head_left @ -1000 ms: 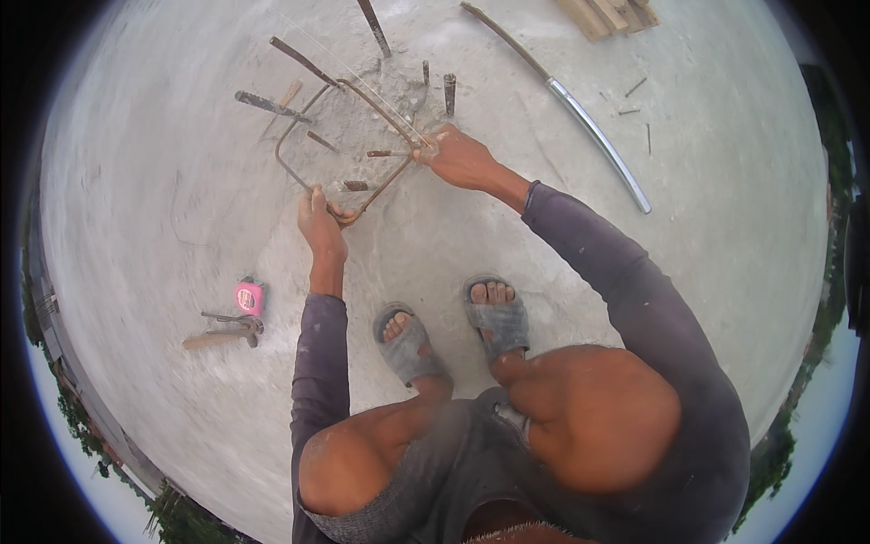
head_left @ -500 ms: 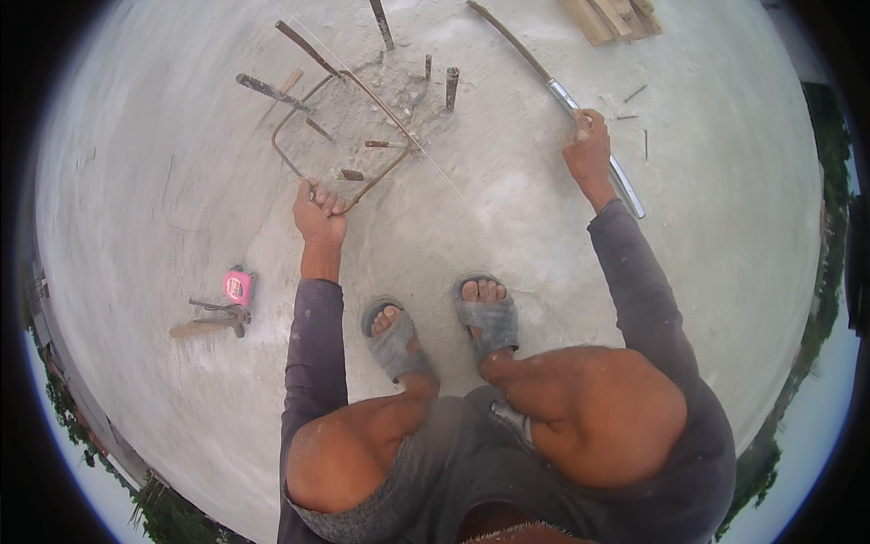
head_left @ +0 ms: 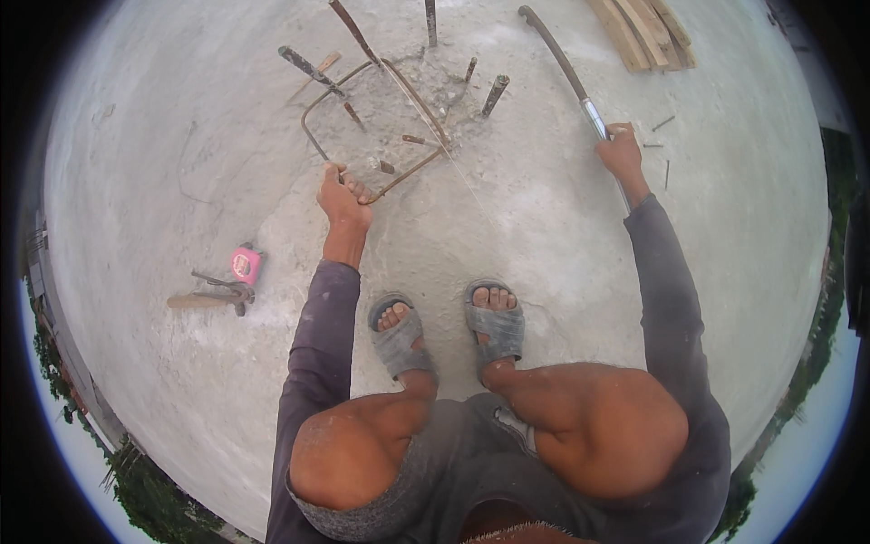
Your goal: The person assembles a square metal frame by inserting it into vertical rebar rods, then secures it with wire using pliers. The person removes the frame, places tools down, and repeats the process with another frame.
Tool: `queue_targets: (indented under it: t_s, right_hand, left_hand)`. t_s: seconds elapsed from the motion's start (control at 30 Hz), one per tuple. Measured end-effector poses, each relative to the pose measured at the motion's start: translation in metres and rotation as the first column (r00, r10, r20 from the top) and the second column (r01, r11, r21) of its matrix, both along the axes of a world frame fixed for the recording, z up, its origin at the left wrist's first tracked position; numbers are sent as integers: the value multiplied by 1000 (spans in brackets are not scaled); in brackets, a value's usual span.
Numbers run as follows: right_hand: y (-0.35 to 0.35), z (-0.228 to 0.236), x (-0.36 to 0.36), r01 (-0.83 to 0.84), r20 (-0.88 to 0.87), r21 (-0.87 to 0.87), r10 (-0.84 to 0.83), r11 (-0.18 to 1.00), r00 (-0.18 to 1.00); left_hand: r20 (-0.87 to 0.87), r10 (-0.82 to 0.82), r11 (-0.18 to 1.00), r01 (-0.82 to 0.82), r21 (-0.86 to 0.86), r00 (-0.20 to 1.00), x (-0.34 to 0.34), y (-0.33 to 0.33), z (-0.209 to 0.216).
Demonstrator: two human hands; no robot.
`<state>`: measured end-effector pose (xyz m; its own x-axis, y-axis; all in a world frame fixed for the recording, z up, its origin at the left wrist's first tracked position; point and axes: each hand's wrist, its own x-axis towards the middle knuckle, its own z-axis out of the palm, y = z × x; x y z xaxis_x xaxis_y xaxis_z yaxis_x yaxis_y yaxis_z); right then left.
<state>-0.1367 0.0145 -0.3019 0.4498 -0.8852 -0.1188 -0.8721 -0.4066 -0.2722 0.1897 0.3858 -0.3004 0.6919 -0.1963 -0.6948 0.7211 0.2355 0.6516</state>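
Rebar stirrup (head_left: 408,175) is gripped at its near corner by the curled fingers of the left hand (head_left: 344,198), while the right hand (head_left: 622,156), at the stirrup's right corner a second ago, now has its fingers wrapped around the silver sleeve of a long metal bar (head_left: 560,56), leaving the left alone to steady the stirrup. It sits among rusty rebar stubs (head_left: 495,95) on the concrete slab (head_left: 444,240), crossed by a white string (head_left: 469,186); farther out lie a pink tape measure (head_left: 246,265), a hammer (head_left: 201,300) and wooden planks (head_left: 645,32).
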Motion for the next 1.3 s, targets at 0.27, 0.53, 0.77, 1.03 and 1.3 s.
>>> queue_targets:
  t_s: [0.27, 0.53, 0.77, 1.03, 1.3]
  right_hand:
    - [49, 51, -5, 156, 277, 641, -416, 751, 866]
    - [166, 93, -87, 144, 289, 619, -394, 772, 872]
    - [225, 126, -108, 46, 186, 677, -231, 735, 955]
    - [220, 110, -67, -19, 105, 784, -103, 620, 989]
    - [224, 95, -61, -97, 151, 709, -17, 699, 988]
  left_hand:
    - [-17, 9, 1000, -9, 18, 1000, 0, 0, 0]
    - [47, 16, 1000, -17, 12, 999, -2, -1, -1]
    - [64, 1, 1000, -3, 30, 998, -2, -2, 0]
    - [79, 0, 1000, -1, 15, 997, -2, -2, 2]
    - [58, 21, 1000, -22, 21, 998, -4, -4, 2]
